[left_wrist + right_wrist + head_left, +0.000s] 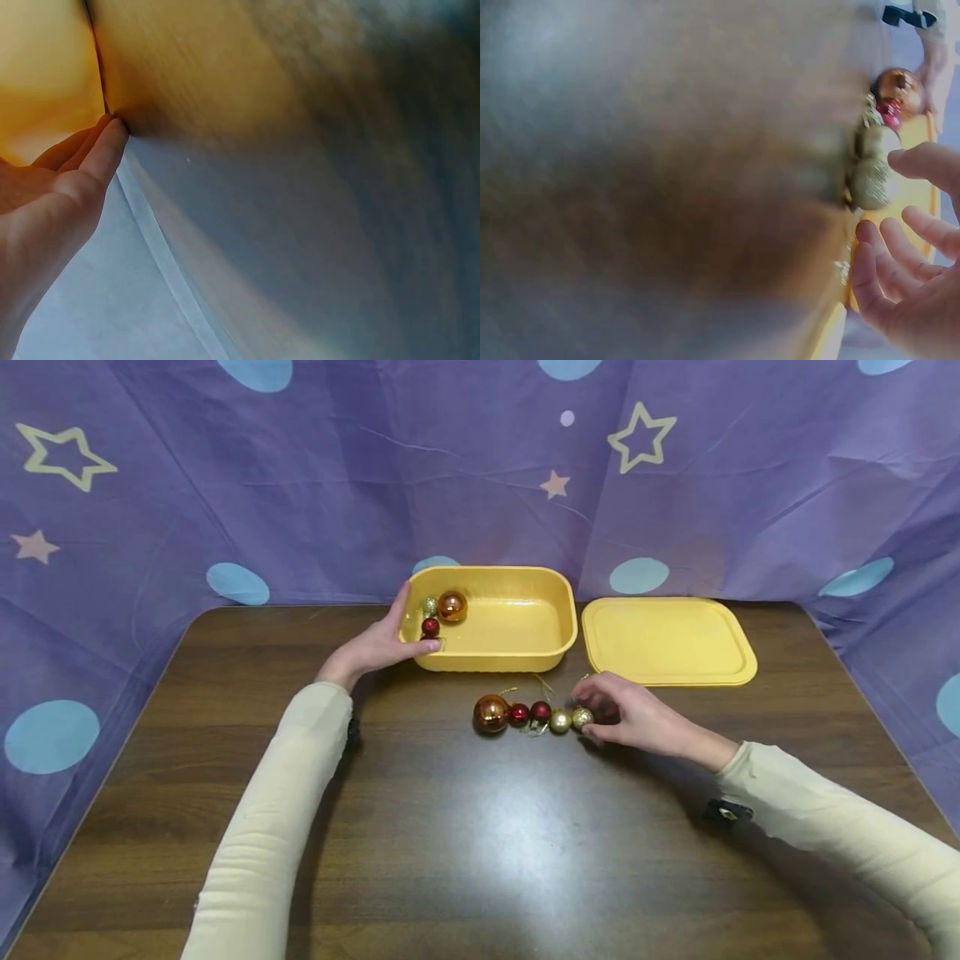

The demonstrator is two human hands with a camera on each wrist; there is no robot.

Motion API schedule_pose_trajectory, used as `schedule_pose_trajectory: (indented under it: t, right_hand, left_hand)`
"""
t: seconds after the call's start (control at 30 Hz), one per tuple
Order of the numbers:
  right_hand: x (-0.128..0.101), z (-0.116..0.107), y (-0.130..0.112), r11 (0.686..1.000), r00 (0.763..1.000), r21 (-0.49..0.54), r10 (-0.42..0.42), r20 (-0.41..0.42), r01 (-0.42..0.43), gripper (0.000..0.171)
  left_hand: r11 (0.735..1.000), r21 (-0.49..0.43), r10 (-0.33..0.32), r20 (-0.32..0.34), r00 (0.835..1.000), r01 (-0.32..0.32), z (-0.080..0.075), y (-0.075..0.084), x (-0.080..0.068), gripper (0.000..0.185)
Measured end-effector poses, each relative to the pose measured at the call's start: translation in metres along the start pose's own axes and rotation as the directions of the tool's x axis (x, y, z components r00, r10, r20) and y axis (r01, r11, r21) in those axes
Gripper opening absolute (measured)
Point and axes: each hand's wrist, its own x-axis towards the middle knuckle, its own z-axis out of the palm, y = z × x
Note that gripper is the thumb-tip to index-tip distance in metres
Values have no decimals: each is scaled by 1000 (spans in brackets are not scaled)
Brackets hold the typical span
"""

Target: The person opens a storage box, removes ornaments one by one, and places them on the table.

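Note:
My left hand [375,647] grips the left end of a yellow plastic container [558,614], its thumb along the front rim and its fingers at the left wall. Inside that end lie an orange bauble [452,606], a small gold glitter bauble [430,607] and a red bauble [430,627]. In front of the container, several baubles form a row: a big orange one [491,714], two red ones [541,712], a smooth gold one [560,721] and a gold glitter one [582,718]. My right hand [633,714] is at the row's right end, thumb and fingers spread apart beside the glitter bauble.
A flat yellow lid [667,642] lies right of the container on the brown wooden table [420,843]. Thin gold hanging strings [543,683] stick out from the row. A purple curtain [480,485] with stars and dots hangs behind the table.

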Motion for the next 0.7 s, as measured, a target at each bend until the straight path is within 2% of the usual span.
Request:
schedule_pose_trajectory:
  t: [0.2, 0.47, 0.7]
  right_hand:
    - [2, -13, -2, 1000, 998, 19, -11, -56, 12, 44]
    - [17, -19, -8, 999, 993, -1, -45, -113, 45, 32]
    - [34, -25, -13, 999, 992, -4, -53, -118, 53, 27]
  left_hand:
    - [1000, 7, -12, 5, 1000, 12, 1, 1, -4, 113]
    - [1000, 8, -2, -1, 1000, 2, 2, -1, -4, 112]
    - [1000, -3, 11, -7, 1000, -11, 4, 0, -6, 113]
